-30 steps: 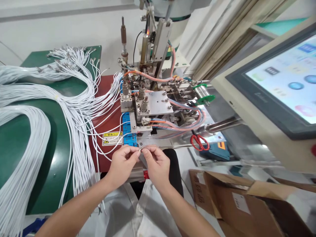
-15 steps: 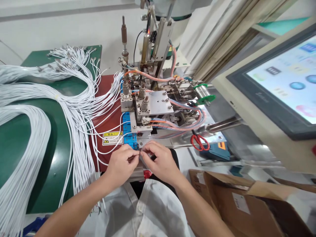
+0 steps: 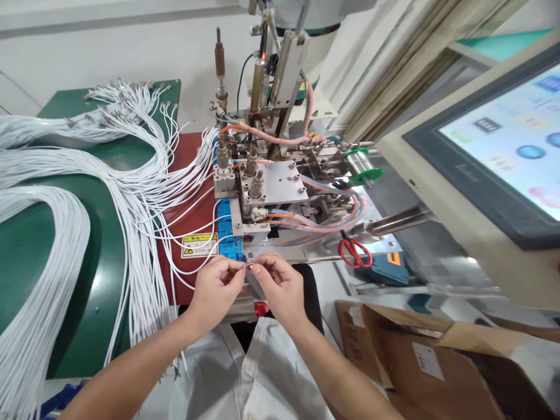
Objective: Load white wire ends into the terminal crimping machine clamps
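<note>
My left hand (image 3: 217, 290) is closed in a pinch on the end of a white cable (image 3: 186, 284), which runs in from the left and passes behind the fingers. Fingertip to fingertip with it, my right hand (image 3: 280, 290) also pinches at the cable's tip. What lies between the fingertips is tiny and mostly covered. A small red spot shows on the right thumb. Just beyond the fingers is the blue slotted fixture (image 3: 225, 224) of a machine (image 3: 280, 182), with several white cables laid into it.
Bundled white cables (image 3: 65, 233) cover much of the green table (image 3: 105, 280) at left. A solder wire spool (image 3: 363, 166), red-handled scissors (image 3: 355, 254) and a touch screen (image 3: 516, 140) are at right. Cardboard boxes (image 3: 420, 361) stand below. A warning label (image 3: 200, 245) lies left of the fixture.
My right hand has turned a little, its thumb now lying along the pinch, and the red spot has appeared there. Both hands stay in nearly the same place.
</note>
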Action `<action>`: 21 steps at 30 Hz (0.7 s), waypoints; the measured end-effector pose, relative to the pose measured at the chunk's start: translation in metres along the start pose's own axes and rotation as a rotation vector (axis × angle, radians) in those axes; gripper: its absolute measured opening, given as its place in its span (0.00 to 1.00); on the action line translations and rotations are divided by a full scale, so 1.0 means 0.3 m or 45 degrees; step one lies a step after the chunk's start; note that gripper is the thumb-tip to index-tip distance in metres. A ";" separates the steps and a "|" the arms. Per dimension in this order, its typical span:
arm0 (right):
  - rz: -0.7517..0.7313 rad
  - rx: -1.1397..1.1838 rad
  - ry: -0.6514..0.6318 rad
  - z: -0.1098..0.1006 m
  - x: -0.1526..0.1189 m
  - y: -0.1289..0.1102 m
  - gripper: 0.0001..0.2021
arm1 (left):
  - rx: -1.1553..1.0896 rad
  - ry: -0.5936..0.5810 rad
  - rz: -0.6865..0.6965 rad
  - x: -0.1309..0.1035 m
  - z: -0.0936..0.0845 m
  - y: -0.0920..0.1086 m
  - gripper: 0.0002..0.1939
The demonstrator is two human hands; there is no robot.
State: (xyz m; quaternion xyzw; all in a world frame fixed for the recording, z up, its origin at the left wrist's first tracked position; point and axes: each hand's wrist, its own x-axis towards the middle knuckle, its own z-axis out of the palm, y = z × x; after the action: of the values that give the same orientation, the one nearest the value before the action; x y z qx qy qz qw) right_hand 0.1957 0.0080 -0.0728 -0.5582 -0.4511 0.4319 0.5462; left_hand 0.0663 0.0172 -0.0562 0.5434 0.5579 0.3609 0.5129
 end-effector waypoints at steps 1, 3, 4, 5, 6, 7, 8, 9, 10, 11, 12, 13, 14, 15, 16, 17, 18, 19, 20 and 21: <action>0.028 0.017 -0.005 0.004 0.001 -0.001 0.03 | 0.014 -0.001 0.005 0.001 0.001 -0.002 0.07; 0.093 0.060 -0.008 0.016 -0.001 -0.001 0.03 | 0.014 -0.003 -0.001 0.001 0.004 -0.003 0.07; 0.121 0.080 -0.005 0.022 -0.003 -0.001 0.03 | 0.004 -0.004 -0.014 0.001 0.005 -0.002 0.08; 0.130 0.087 0.003 0.026 -0.005 -0.001 0.04 | -0.004 -0.006 -0.030 0.001 0.006 0.002 0.08; 0.104 0.066 0.016 0.028 -0.008 0.001 0.04 | -0.004 -0.008 -0.042 0.001 0.007 0.006 0.08; 0.034 0.011 0.035 0.028 -0.009 0.003 0.04 | 0.005 -0.013 -0.048 0.001 0.005 0.010 0.08; -0.073 -0.078 0.053 0.025 -0.010 0.007 0.04 | 0.027 -0.018 -0.045 0.003 0.001 0.014 0.08; -0.203 -0.191 0.065 0.021 -0.008 0.012 0.03 | 0.065 -0.030 -0.029 0.005 -0.006 0.018 0.08; -0.332 -0.308 0.069 0.015 -0.005 0.017 0.03 | 0.124 -0.053 0.004 0.008 -0.015 0.021 0.08; -0.432 -0.412 0.058 0.009 0.000 0.023 0.03 | 0.204 -0.078 0.056 0.012 -0.028 0.022 0.08; -0.482 -0.490 0.035 0.003 0.007 0.030 0.04 | 0.301 -0.108 0.120 0.017 -0.041 0.022 0.08; -0.483 -0.536 0.000 -0.002 0.014 0.037 0.05 | 0.409 -0.139 0.184 0.023 -0.056 0.021 0.09; -0.447 -0.560 -0.039 -0.005 0.022 0.044 0.05 | 0.517 -0.165 0.239 0.028 -0.071 0.018 0.10; -0.396 -0.570 -0.078 -0.007 0.030 0.052 0.06 | 0.615 -0.185 0.278 0.033 -0.084 0.015 0.11; -0.349 -0.578 -0.112 -0.008 0.037 0.059 0.06 | 0.696 -0.195 0.303 0.037 -0.094 0.012 0.12; -0.316 -0.588 -0.139 -0.007 0.042 0.066 0.06 | 0.760 -0.201 0.316 0.040 -0.102 0.009 0.12; -0.300 -0.602 -0.157 -0.006 0.046 0.073 0.06 | 0.808 -0.201 0.325 0.042 -0.107 0.005 0.12; -0.298 -0.620 -0.172 -0.005 0.048 0.078 0.06 | 0.843 -0.192 0.334 0.043 -0.108 0.003 0.12; -0.301 -0.642 -0.183 -0.004 0.050 0.083 0.06 | 0.871 -0.182 0.342 0.044 -0.108 0.001 0.11; -0.305 -0.669 -0.192 -0.004 0.050 0.086 0.06 | 0.897 -0.171 0.348 0.044 -0.106 -0.001 0.11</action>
State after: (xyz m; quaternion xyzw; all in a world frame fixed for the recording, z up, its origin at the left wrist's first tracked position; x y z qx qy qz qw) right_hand 0.2010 0.0226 -0.0984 -0.5896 -0.6495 0.2728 0.3950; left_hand 0.0371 0.0349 -0.0520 0.7783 0.5353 0.1756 0.2774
